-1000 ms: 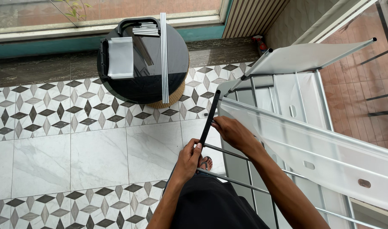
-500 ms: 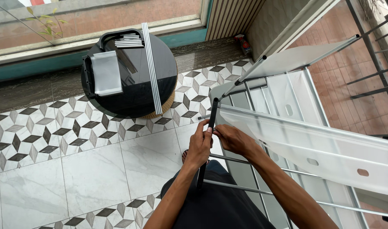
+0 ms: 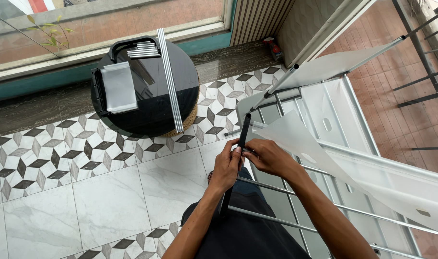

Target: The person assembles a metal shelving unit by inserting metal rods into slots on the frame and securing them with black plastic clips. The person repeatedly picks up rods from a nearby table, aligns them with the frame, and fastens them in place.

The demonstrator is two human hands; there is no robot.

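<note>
Black bar (image 3: pixel 243 134) between both hands, rack-edge close.

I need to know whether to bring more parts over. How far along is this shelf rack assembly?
Partly built: the rack frame already carries silver rods and translucent panels. In hand: the left hand and right hand both grip a black bar at the frame's near edge. Left: long silver rods, short tubes and one panel lie unused on the round black table.
</note>
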